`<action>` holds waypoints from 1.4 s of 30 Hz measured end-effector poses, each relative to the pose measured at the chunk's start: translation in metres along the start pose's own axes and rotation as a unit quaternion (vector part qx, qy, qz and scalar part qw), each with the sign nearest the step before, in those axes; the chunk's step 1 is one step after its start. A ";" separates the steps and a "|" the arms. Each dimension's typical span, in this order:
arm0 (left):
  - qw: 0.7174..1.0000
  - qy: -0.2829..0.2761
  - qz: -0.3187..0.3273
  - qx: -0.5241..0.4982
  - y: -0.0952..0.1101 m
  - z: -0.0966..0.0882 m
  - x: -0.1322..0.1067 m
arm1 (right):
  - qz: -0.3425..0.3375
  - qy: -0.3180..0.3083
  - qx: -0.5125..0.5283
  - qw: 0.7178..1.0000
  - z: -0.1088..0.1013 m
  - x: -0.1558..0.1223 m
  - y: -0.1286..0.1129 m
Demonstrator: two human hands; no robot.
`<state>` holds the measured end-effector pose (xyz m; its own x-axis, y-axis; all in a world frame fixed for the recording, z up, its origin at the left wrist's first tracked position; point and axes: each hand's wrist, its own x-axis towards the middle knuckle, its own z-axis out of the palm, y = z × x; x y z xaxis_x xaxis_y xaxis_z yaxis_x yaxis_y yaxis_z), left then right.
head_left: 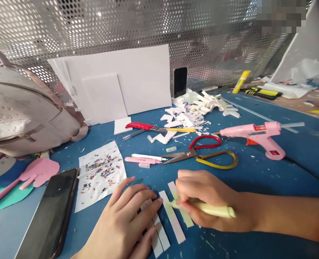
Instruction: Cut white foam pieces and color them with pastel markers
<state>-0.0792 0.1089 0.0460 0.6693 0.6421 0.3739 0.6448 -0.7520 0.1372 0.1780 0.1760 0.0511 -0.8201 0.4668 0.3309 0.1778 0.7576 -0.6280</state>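
My left hand (127,219) lies flat with fingers stretched out, pressing on white strips (159,233) on the blue mat. My right hand (205,201) is closed around a pale yellow marker (215,210), its tip at another white strip (172,217); a strip beside it (185,216) looks tinted yellow. Both hands are at the near edge of the table, side by side.
Scissors with red and yellow handles (202,154), a pink glue gun (259,135), pink and white pens (145,159), a red knife (143,126) and white scraps (191,111) lie beyond. A phone (51,212), speckled sheet (101,172), bag (21,115) and white boards (121,82) stand left and behind.
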 end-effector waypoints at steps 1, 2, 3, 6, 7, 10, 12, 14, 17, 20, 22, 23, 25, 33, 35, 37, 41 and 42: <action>1.000 -0.002 -0.001 0.003 0.000 0.000 0.000 | -0.015 -0.003 -0.006 1.000 0.000 0.000 0.000; 1.000 -0.001 -0.003 0.005 -0.001 0.000 0.000 | -0.021 -0.002 -0.011 1.000 0.001 0.000 0.001; 1.000 -0.001 -0.003 0.007 -0.001 0.000 0.000 | -0.012 0.002 -0.016 1.000 0.001 -0.001 0.001; 1.000 -0.002 0.002 0.013 0.000 -0.002 -0.001 | 0.021 0.014 -0.020 0.999 0.001 -0.001 0.001; 1.000 -0.005 0.000 0.012 0.001 -0.003 -0.001 | 0.011 0.009 -0.018 1.000 0.001 -0.001 0.001; 1.000 -0.010 -0.025 -0.005 0.004 -0.005 0.000 | -0.042 -0.006 -0.012 0.999 0.001 0.001 0.000; 0.999 0.010 -0.041 -0.008 0.006 -0.004 0.000 | -0.045 -0.005 -0.013 0.999 0.001 0.002 0.000; 0.998 0.032 -0.057 0.010 0.009 0.000 -0.001 | -0.038 -0.003 -0.016 0.999 0.001 0.003 -0.001; 0.995 0.017 -0.083 0.056 0.015 0.008 0.000 | -0.036 -0.008 -0.012 0.999 0.000 0.003 0.000; 0.994 0.005 -0.086 0.072 0.023 0.014 0.002 | -0.035 -0.011 -0.004 0.999 0.000 0.001 0.001; 0.994 0.010 -0.094 0.063 0.026 0.016 0.005 | -0.031 -0.014 0.002 0.999 0.001 0.000 0.002; 0.993 0.014 -0.100 0.056 0.028 0.016 0.006 | -0.027 -0.016 0.003 1.000 0.001 -0.001 0.002; 0.993 0.016 -0.108 0.044 0.030 0.016 0.008 | -0.020 -0.021 0.004 1.000 0.001 -0.001 0.002; 0.991 0.023 -0.131 -0.003 0.032 0.014 0.011 | -0.009 0.017 -0.021 1.000 0.002 0.001 -0.001; 0.991 0.023 -0.128 -0.012 0.032 0.015 0.012 | -0.049 -0.012 -0.015 0.999 0.003 0.000 -0.001; 0.990 0.026 -0.137 -0.019 0.033 0.015 0.011 | -0.045 -0.018 -0.015 0.999 0.003 0.000 0.000; 0.988 0.023 -0.150 -0.028 0.033 0.015 0.010 | 0.008 0.012 -0.017 1.000 0.003 -0.002 0.002; 0.989 0.021 -0.144 -0.030 0.033 0.015 0.010 | -0.006 0.004 -0.013 1.000 0.003 -0.002 0.001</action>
<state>-0.0457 0.0932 0.0405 0.4448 0.8248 0.3492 0.7825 -0.5475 0.2964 0.1785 0.1750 0.0478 -0.8183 0.4613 0.3428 0.1832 0.7747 -0.6052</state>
